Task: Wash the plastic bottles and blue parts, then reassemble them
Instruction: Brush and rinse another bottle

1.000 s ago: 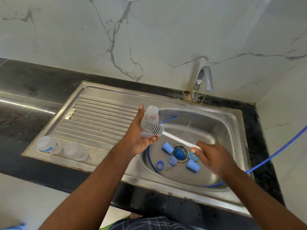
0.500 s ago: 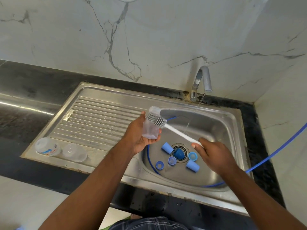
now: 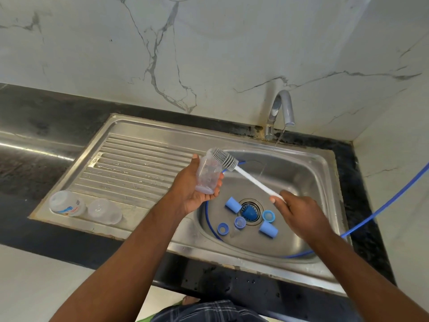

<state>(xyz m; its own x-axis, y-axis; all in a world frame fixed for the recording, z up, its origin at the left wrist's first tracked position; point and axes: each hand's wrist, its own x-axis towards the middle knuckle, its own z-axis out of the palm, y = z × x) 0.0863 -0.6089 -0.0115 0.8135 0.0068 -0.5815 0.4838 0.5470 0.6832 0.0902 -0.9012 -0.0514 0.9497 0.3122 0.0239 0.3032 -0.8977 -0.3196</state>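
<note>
My left hand (image 3: 190,189) grips a clear plastic bottle (image 3: 208,175) over the left edge of the sink bowl, its mouth pointing up and away. My right hand (image 3: 299,213) holds the white handle of a bottle brush (image 3: 253,180). The grey bristle head sits at the bottle's mouth. Several blue parts lie in the bowl around the drain: two light blue tubes (image 3: 233,204) (image 3: 268,229), two blue rings (image 3: 222,228) (image 3: 268,216) and a small blue cap (image 3: 239,222). Two more clear bottles (image 3: 67,203) (image 3: 104,211) lie on the drainboard at the left.
A thin stream of water runs from the tap (image 3: 282,108) into the steel sink (image 3: 301,173). A blue hose (image 3: 383,205) comes in from the right and loops round the bowl. Black counter (image 3: 46,126) surrounds the sink; a marble wall stands behind.
The brush head has slid up the bottle, from its lower side to its mouth. My left hand turned the bottle more upright.
</note>
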